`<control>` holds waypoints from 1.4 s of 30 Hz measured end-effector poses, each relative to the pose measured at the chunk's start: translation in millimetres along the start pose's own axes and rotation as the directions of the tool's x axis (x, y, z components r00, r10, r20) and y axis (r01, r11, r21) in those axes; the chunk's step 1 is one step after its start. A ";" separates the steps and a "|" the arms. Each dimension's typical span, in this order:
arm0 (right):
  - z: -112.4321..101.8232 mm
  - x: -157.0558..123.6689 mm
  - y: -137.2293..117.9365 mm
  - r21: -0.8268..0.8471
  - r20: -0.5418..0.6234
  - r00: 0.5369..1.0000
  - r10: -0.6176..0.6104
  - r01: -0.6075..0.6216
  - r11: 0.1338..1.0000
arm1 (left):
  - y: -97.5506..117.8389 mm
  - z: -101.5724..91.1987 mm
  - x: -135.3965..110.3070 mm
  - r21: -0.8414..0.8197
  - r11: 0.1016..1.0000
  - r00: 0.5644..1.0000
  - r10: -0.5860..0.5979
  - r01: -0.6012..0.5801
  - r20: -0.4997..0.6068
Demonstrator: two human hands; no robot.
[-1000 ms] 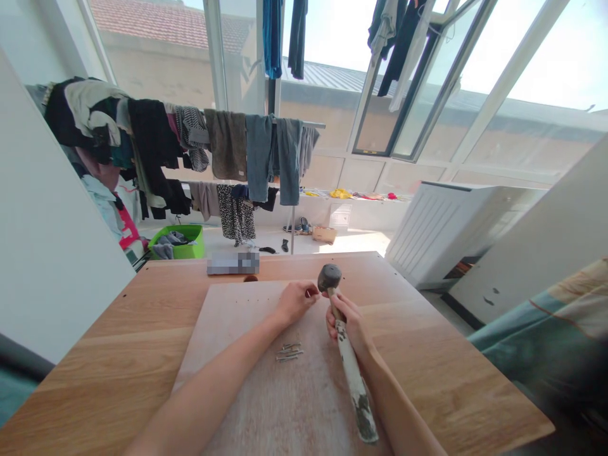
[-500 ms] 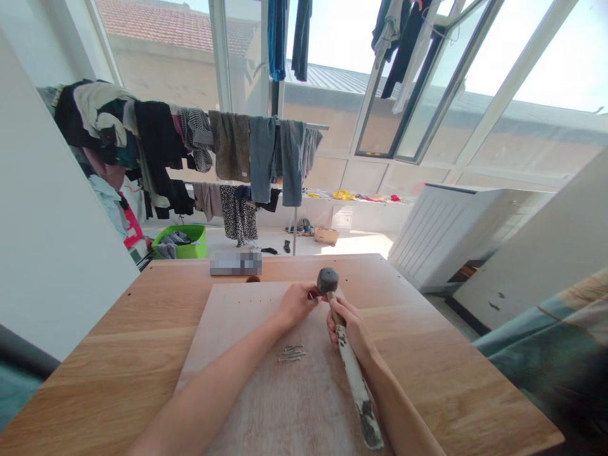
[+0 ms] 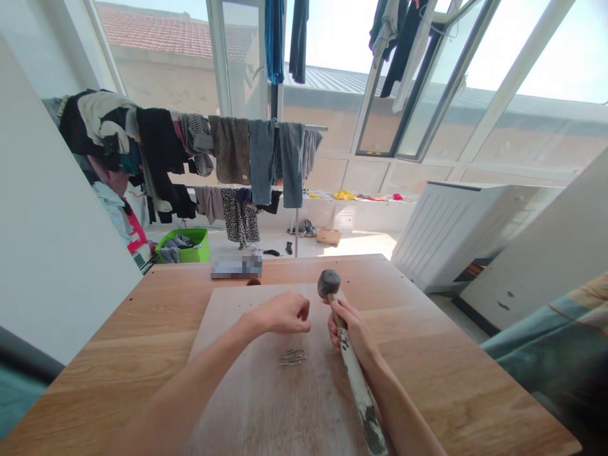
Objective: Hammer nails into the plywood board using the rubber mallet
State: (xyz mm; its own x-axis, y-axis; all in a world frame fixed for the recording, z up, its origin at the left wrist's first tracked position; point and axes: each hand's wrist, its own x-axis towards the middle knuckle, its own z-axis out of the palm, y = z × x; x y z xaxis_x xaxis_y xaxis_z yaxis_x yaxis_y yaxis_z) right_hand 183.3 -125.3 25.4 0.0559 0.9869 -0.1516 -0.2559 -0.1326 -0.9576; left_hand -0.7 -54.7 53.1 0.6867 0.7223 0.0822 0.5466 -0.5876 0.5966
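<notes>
My right hand [image 3: 351, 326] grips a hammer [image 3: 357, 386] near its dark, rounded head. The long handle, with worn pale paint, slants down towards me. My left hand [image 3: 281, 313] hovers over the pale wooden board [image 3: 237, 399], left of the hammer head. Its fingers are loosely bent, with the thumb a little apart, and no object shows in them. Just below that hand, several nails [image 3: 292, 358] lie in a small pile on the board. A short row of tiny dark marks dots the board's far part.
The board lies on a wooden table [image 3: 118, 354]. At its far edge are a blurred box [image 3: 236, 267] and a small round brown thing [image 3: 253, 282]. Beyond stand a green basin [image 3: 194, 246], a rack of laundry [image 3: 230, 152] and a white ribbed cabinet [image 3: 432, 228].
My left hand has moved away from the hammer head, left and slightly towards me, nearer the nails. My right hand still holds the hammer in nearly the same place.
</notes>
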 end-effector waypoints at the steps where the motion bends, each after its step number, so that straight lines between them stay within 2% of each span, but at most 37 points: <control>1: 1.1 -0.8 -0.6 0.002 -0.010 1.000 0.000 0.000 1.000 | 3.7 -5.4 -8.6 0.025 1.000 0.998 0.008 -0.009 0.059; 4: 3.9 -2.8 -2.4 0.002 -0.028 1.000 0.001 -0.001 1.000 | 16.5 -11.6 -28.1 0.188 0.981 0.974 0.014 -0.057 0.224; 7: 4.6 -4.3 -2.9 -0.009 -0.026 1.000 0.003 -0.003 1.000 | 26.1 -7.0 -34.7 0.296 0.949 0.966 0.036 -0.113 0.256; 11: 4.8 -7.7 -3.4 0.007 -0.031 0.999 -0.037 0.038 0.999 | 25.8 -5.9 -27.4 0.222 0.969 0.982 0.073 -0.112 0.177; 16: 5.5 -8.7 -5.5 0.049 -0.039 0.994 -0.104 0.106 0.993 | 6.7 -9.1 3.1 0.110 0.993 1.000 0.029 -0.028 -0.012; 20: 4.3 -5.7 -4.1 0.064 -0.058 0.994 -0.094 0.098 0.993 | -13.0 9.8 23.9 0.035 0.999 0.980 -0.032 0.039 -0.195; 23: 4.8 -5.5 -4.1 0.064 -0.064 0.994 -0.087 0.091 0.994 | -23.9 24.1 26.2 -0.001 1.000 0.962 -0.030 0.031 -0.273; 31: 5.5 -5.6 -2.6 0.065 -0.034 0.994 -0.100 0.103 0.993 | -28.8 26.9 21.8 -0.041 0.999 0.945 -0.015 0.002 -0.327; 42: 4.5 -5.0 0.5 0.095 0.012 0.994 -0.109 0.107 0.990 | -31.5 29.9 24.3 -0.051 0.998 0.946 0.016 -0.034 -0.323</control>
State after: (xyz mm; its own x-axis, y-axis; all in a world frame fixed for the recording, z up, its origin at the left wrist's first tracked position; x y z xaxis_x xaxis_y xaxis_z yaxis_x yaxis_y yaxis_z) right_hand 178.5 -129.9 26.8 0.0715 0.9965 -0.0433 -0.3385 -0.0166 -0.9408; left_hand 13.1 -29.5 12.4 0.5037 0.7919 0.3453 0.4975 -0.5927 0.6334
